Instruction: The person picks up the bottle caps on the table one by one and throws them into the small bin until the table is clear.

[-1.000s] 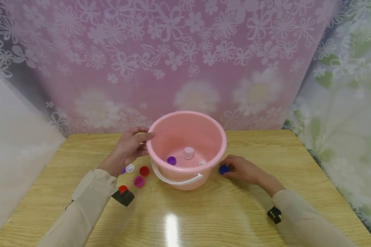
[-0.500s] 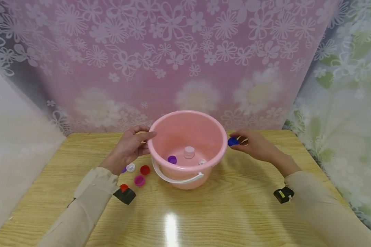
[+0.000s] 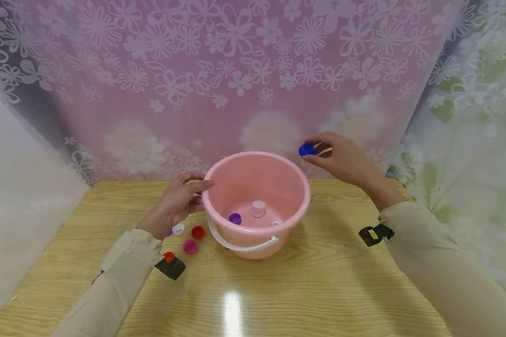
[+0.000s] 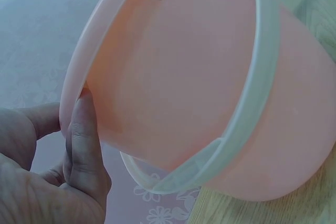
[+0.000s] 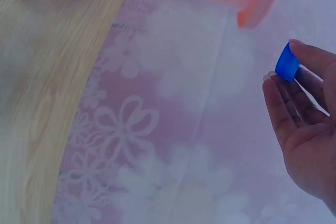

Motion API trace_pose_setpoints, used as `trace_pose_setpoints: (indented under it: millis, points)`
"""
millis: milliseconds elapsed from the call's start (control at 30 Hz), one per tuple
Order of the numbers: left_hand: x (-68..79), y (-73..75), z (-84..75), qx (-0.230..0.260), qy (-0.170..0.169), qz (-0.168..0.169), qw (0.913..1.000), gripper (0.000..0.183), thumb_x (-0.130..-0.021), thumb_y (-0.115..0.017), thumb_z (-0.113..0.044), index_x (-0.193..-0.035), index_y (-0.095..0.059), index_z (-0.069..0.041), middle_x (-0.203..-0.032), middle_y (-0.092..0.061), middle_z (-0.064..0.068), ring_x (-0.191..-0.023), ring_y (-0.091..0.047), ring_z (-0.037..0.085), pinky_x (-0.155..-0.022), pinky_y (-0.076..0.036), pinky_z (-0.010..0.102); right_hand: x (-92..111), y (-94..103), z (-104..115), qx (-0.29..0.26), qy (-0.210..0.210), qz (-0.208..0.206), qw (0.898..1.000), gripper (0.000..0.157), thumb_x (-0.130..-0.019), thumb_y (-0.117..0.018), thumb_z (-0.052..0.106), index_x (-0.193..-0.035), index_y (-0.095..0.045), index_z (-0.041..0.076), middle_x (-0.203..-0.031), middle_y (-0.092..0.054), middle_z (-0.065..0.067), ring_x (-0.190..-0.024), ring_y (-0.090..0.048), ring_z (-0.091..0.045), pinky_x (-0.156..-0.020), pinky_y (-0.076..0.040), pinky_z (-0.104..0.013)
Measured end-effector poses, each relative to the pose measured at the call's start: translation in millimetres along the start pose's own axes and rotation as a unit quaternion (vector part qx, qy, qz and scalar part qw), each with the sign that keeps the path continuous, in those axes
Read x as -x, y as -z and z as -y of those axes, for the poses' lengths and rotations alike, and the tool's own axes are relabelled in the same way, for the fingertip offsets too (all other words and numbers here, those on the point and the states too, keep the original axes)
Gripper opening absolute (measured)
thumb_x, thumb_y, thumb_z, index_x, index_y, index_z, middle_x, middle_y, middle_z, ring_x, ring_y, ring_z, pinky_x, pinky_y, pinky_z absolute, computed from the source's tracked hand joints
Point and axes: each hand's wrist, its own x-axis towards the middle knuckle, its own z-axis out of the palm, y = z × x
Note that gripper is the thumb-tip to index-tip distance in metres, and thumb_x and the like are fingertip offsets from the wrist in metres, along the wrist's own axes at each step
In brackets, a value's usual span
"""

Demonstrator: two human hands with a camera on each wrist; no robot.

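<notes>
A pink bucket (image 3: 255, 238) with a white handle (image 3: 236, 245) stands on the table. My left hand (image 3: 178, 200) grips its rim on the left side, thumb over the edge; the left wrist view shows the left hand (image 4: 63, 156) pinching the rim from both sides. Up above the bucket's right rim, my right hand (image 3: 341, 157) pinches a blue bottle cap (image 3: 307, 149) between thumb and fingers. The same blue cap (image 5: 287, 62) shows in the right wrist view. Inside the bucket lie a purple cap (image 3: 234, 218), a pale pink cap (image 3: 258, 208) and a white cap (image 3: 276, 221).
Left of the bucket on the wooden table (image 3: 253, 290) lie a red cap (image 3: 197, 232), a magenta cap (image 3: 190, 246), a white cap (image 3: 178, 229), and a second red cap (image 3: 168, 256) partly behind the left wrist camera. A flowered pink curtain (image 3: 173, 93) hangs behind the table.
My right hand has lifted the blue cap from the table right of the bucket, first outward, then up above the rim. The left hand stays on the rim.
</notes>
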Motion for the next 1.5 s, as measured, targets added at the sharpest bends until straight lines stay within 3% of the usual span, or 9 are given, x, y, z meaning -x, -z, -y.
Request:
trace_pose_setpoints:
  millis: [367,667,867,1133,1500]
  points:
    - [-1.1,-3.0,-1.3,0.003,0.000,0.009,1.0000,0.036,-0.090,-0.069,-0.014,-0.116,-0.047,-0.004,-0.080,-0.066,0.012,-0.057,-0.067,0.018,-0.055,-0.057,0.027,-24.2,-17.8,35.3,-0.012,0.039,0.043,0.998,0.043,-0.087,-0.072,0.013,-0.125,-0.058,0.000,-0.114,-0.060,-0.014,-0.097,-0.062,-0.027,-0.084,-0.054,-0.040]
    - [-2.7,-3.0,-0.7,0.002,-0.002,0.002,1.0000,0.035,-0.089,-0.069,-0.014,-0.116,-0.048,-0.004,-0.079,-0.065,0.011,-0.057,-0.066,0.018,-0.056,-0.057,0.028,-35.0,-35.3,60.6,0.032,0.069,0.151,0.986,0.041,-0.087,-0.072,0.020,-0.123,-0.061,0.005,-0.111,-0.060,-0.010,-0.099,-0.061,-0.025,-0.086,-0.053,-0.037]
    - [-2.6,-2.2,-0.6,0.001,-0.002,-0.004,1.0000,0.035,-0.089,-0.069,-0.014,-0.115,-0.049,-0.005,-0.079,-0.065,0.010,-0.057,-0.066,0.018,-0.056,-0.057,0.028,-42.1,-48.7,68.7,0.057,0.092,0.196,0.975,0.036,-0.088,-0.071,0.017,-0.122,-0.063,0.006,-0.110,-0.060,-0.007,-0.099,-0.060,-0.025,-0.087,-0.052,-0.037]
    - [-2.9,-1.2,0.1,-0.001,-0.005,-0.007,1.0000,0.033,-0.089,-0.069,-0.013,-0.114,-0.049,-0.005,-0.078,-0.065,0.010,-0.056,-0.066,0.018,-0.056,-0.057,0.028,-46.4,-62.7,72.7,0.066,0.106,0.215,0.968,0.033,-0.088,-0.069,0.014,-0.119,-0.064,0.006,-0.109,-0.061,-0.006,-0.099,-0.059,-0.026,-0.087,-0.050,-0.034]
    - [-2.0,0.0,0.3,-0.007,0.000,-0.011,0.9999,0.035,-0.090,-0.068,-0.014,-0.116,-0.048,-0.005,-0.079,-0.065,0.010,-0.057,-0.066,0.018,-0.056,-0.057,0.028,-48.1,-74.3,74.2,0.053,0.112,0.211,0.970,0.029,-0.087,-0.070,0.013,-0.115,-0.064,0.007,-0.102,-0.062,-0.004,-0.090,-0.058,-0.024,-0.081,-0.049,-0.031]
